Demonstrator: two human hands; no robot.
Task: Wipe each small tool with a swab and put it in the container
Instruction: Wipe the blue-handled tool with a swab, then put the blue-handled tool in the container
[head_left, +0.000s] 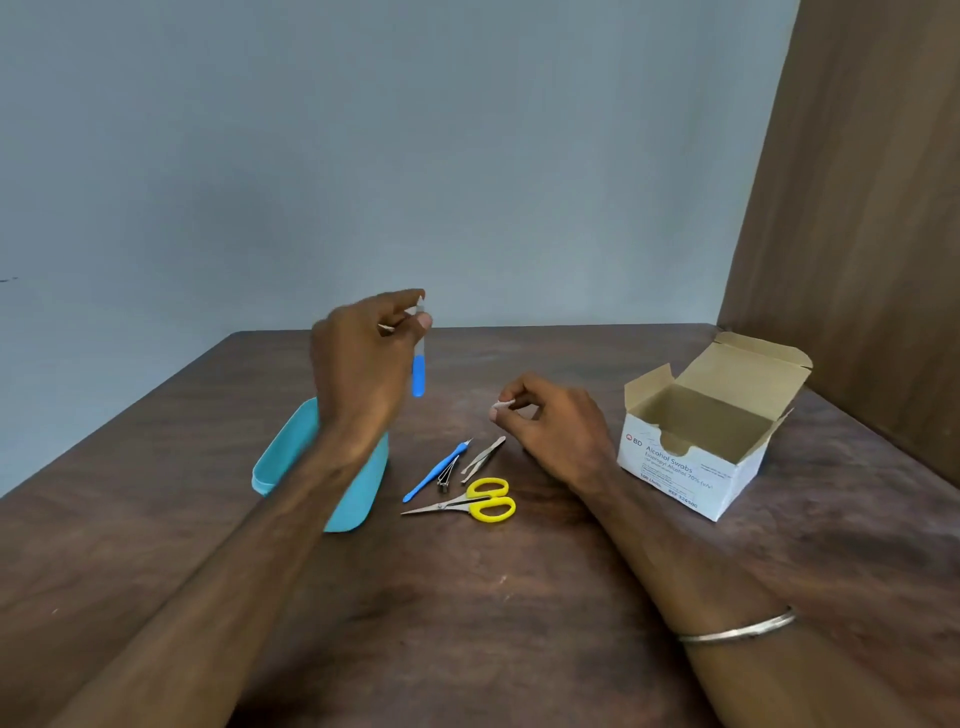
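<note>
The brown worktop (467, 597) lies under both hands. A white swab box (691, 467) with its flaps open sits just to the right of the right hand. A blue container (358, 499) sits right below the left hand, partly hidden by that arm. Between the 2 hands, a bit nearer the person, lie yellow scissors (485, 500), a thin blue pick (435, 472), nail clippers (447, 478) and tweezers (482, 460).

The left hand (363, 358) is up in the air and pinches a small tool with a blue handle (418, 374) at its top end, so the blue part hangs down. It looks light, stiff and thin, so holding the handle seems best.

The right hand (556, 426) is lower and pinches a little swab (503, 404), which looks soft and light.
</note>
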